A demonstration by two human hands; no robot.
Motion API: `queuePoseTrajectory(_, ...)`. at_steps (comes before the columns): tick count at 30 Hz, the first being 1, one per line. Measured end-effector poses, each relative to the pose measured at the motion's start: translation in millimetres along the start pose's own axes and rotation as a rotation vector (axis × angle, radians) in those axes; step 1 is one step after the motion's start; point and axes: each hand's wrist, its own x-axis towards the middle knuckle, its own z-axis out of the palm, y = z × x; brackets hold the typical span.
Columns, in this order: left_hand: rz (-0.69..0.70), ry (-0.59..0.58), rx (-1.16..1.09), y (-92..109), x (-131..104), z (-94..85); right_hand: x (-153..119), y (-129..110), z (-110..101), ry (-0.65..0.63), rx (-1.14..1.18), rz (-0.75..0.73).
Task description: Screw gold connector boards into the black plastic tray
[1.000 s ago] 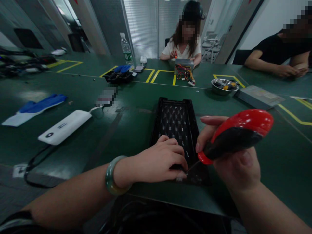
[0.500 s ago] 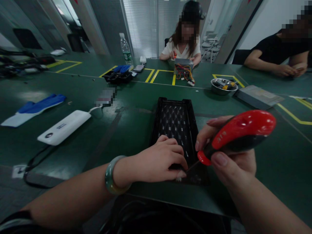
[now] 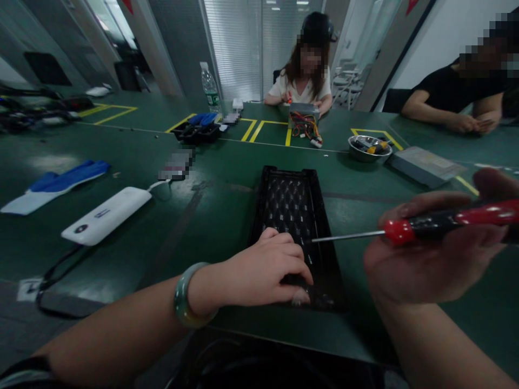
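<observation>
The screwdriver (image 3: 430, 226) has left the near end of the black tray (image 3: 320, 219) and swung nearly level; its tip now appears above the tray's right side, so work at the near end seems interrupted. The right hand (image 3: 430, 270), right of the tray, keeps its grip closed around the screwdriver. The left hand (image 3: 263, 267) remains on the tray, fingers curled; whether its grip pinches anything cannot be told. The tray lies on the near tabletop (image 3: 211, 227)

Yellow tape (image 3: 288, 138) marked the green counter (image 3: 219, 227); behind it hung pale blinds (image 3: 235, 48), with light chairs (image 3: 346, 81) farther right.
</observation>
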Motion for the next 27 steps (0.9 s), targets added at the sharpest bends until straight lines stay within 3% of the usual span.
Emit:
queuePoseTrajectory(3,-0.009,0.026,-0.036,0,-1,-5.4,4,15,-3,-0.012,0.047,0.005)
queuePoseTrajectory(6,-0.038,0.082,-0.044,-2,-2,-13.7,3,26,-7,-0.178,-0.02,0.171)
queuePoseTrajectory(8,-0.063,0.159,-0.05,-5,-3,-18.7,1,32,-11,-0.364,-0.174,0.196)
queuePoseTrajectory(13,-0.19,0.389,-0.005,-17,-3,-23.6,-3,43,-19,-1.022,-0.521,0.094)
queuePoseTrajectory(15,-0.235,0.431,0.003,-22,-2,-23.3,-4,46,-22,-1.159,-0.624,0.071)
queuePoseTrajectory(21,-0.306,0.465,-0.002,-35,3,-21.3,-5,53,-22,-1.312,-0.782,-0.06)
queuePoseTrajectory(27,-0.373,0.556,0.043,-51,8,-17.4,-9,56,-22,-1.396,-0.775,0.099)
